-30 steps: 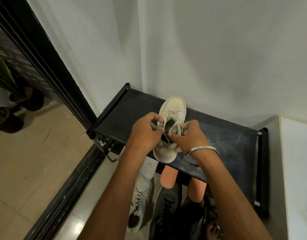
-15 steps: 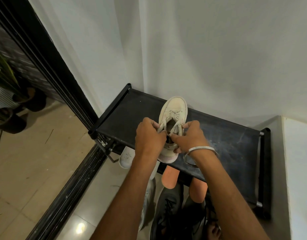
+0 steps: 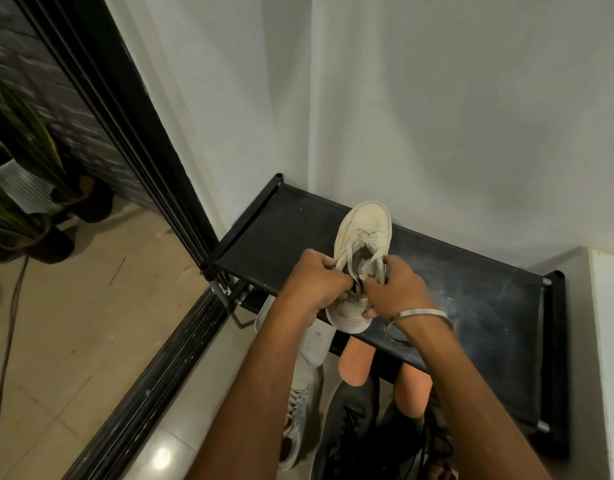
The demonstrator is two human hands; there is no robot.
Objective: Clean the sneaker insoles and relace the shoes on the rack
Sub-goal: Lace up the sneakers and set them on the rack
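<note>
Sneaker sits on the rack; my left hand and right hand pinch its laces; lacing looks unfinished; insoles below wait.

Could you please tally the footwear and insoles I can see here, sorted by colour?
Cream sneaker on the rack: 1
White sneaker on the floor: 1
Black shoe on the floor: 1
White insole: 1
Orange insoles: 2
Total: 6
</note>
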